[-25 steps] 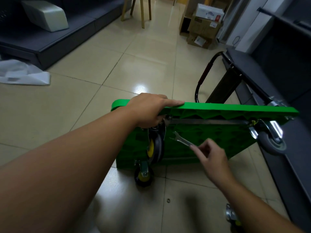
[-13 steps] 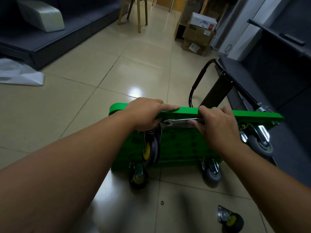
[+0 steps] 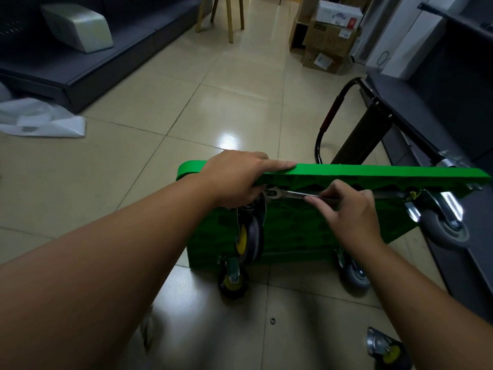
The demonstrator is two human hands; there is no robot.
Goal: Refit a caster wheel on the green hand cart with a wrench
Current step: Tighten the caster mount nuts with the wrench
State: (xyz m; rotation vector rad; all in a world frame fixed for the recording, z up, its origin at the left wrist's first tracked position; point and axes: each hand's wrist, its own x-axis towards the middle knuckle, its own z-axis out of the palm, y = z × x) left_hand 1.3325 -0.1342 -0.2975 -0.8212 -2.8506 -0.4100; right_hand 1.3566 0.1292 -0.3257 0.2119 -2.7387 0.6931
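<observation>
A green hand cart stood on its side on the tiled floor. The left hand clasped its top edge; the right hand pinched a wrench beneath that edge, above a yellow-hubbed caster.

Saw no readable text anywhere. White box atop cardboard boxes carried blue mark and red patch, both too small for me to read. Paper labels on cardboard boxes were blurred, illegible. Found no lettering on green cart, wrench or loose caster.
</observation>
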